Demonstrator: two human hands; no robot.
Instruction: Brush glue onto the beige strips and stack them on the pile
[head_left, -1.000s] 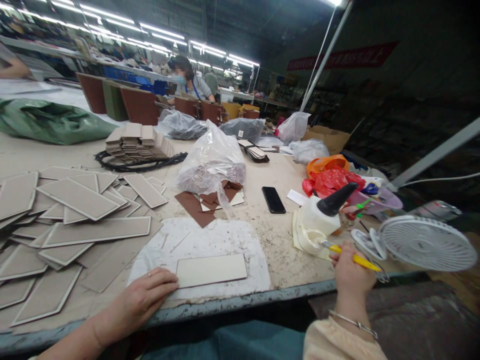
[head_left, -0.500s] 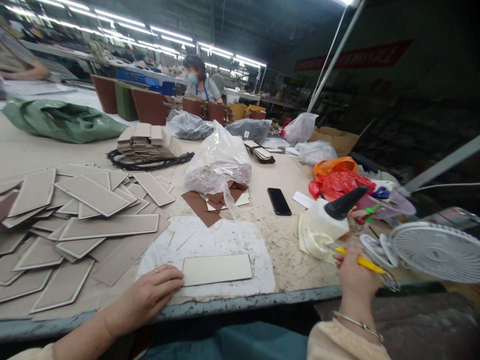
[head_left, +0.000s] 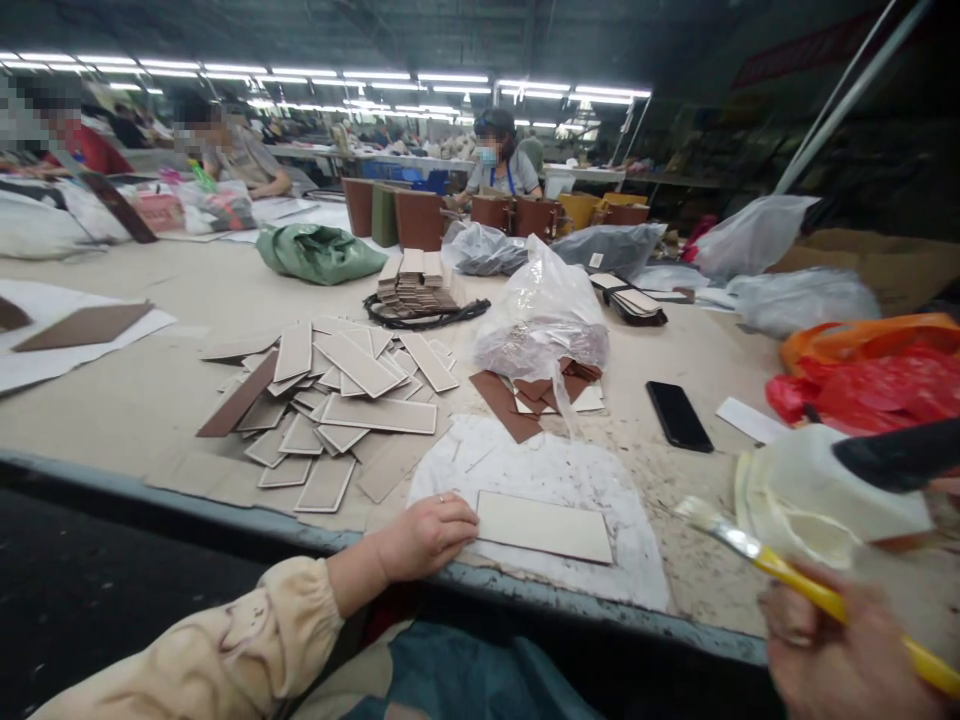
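Observation:
A cream rectangular panel [head_left: 545,525] lies flat on a stained white sheet [head_left: 637,570] near the table's front edge. At its left end rests my left hand [head_left: 427,535], fingers together and curled, the fingertips on the panel's edge. My right hand [head_left: 832,630], blurred, is closed around the yellow handle of a paintbrush [head_left: 802,580]. The brush's pale bristles point left, clear of the glue container. That whitish glue container [head_left: 825,490], with a black cylindrical part on top, stands just beyond the brush. To the left is a loose pile of light-edged panels [head_left: 379,412].
A black phone [head_left: 679,415] lies right of centre. Behind the sheet sits a clear plastic bag [head_left: 544,310] over brown pieces [head_left: 504,402]. Farther back are a stack of panels [head_left: 416,285], a green bag [head_left: 319,252] and brown bags [head_left: 418,220]. Co-workers [head_left: 506,165] sit across the table.
My right hand has brought the brush out of the glue container, toward the left. The view has turned left, showing more of the table's left side. The panel remains under my left fingertips.

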